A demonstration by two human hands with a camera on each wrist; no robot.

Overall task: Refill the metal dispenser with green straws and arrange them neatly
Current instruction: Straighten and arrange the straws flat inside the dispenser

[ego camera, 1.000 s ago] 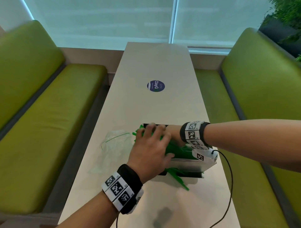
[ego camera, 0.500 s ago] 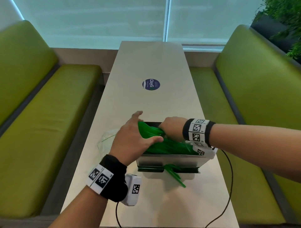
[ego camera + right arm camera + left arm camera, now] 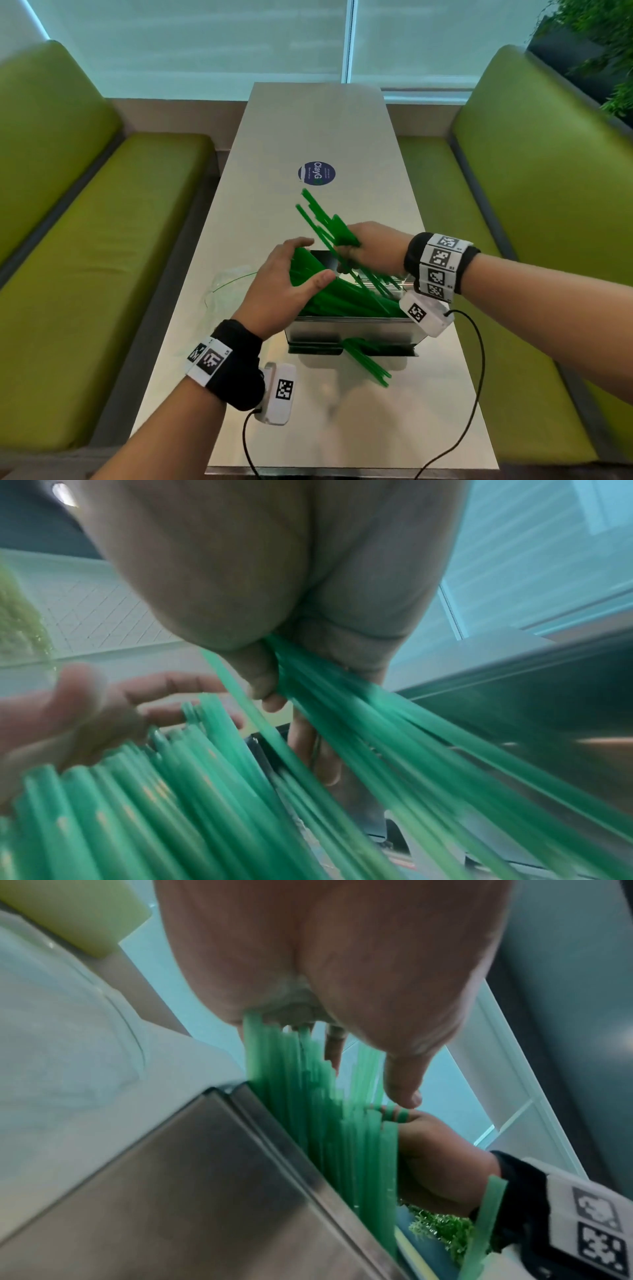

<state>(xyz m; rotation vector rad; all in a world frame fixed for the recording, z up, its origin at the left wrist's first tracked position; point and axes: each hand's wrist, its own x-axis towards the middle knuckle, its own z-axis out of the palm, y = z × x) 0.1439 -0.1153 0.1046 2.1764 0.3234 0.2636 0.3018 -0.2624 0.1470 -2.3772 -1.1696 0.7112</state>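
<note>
The metal dispenser [image 3: 352, 329] stands on the table's near half, its open top full of green straws [image 3: 342, 301] lying askew. My left hand [image 3: 313, 259] is cupped against the straws' left ends, fingers fairly straight, thumb on top. My right hand [image 3: 356, 253] grips a bundle of straws [image 3: 322, 222] lifted above the bin, fanning up and to the left. In the right wrist view the held bundle [image 3: 377, 737] runs through my curled fingers [image 3: 263, 680] above the pile [image 3: 137, 804]. A few straws [image 3: 366, 359] stick out of the bottom slot towards me.
A crumpled clear plastic bag [image 3: 233, 284] lies left of the dispenser. A round blue sticker [image 3: 317, 173] marks the table's middle. Green benches [image 3: 102, 240] flank the table on both sides. Cables [image 3: 476, 377] trail from both wrist cameras across the near table edge.
My right hand has pulled a bundle of straws up out of the pile, tilting them up and left. My left hand stays at the pile's left end.
</note>
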